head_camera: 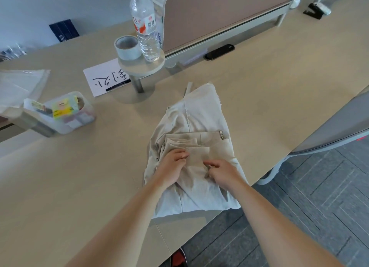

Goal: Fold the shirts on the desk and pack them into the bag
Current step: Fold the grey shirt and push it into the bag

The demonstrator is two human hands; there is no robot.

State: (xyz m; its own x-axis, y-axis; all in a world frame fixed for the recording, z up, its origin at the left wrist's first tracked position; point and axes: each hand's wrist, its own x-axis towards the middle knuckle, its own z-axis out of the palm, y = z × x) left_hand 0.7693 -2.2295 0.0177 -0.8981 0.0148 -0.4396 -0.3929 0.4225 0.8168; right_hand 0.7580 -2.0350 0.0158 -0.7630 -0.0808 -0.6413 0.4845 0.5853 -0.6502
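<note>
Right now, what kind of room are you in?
Probably an office. There is a long desk with a divider panel, a roll of tape beside a water bottle, and grey carpet tiles.

Paper (103, 78) has big handwritten Chinese characters, upside down from here, partly covered. Bottle label (144, 24) print's too blurry.

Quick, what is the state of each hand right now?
Left hand: pinches a fold of the shirt.
Right hand: on the shirt, grip cannot be told.
</note>
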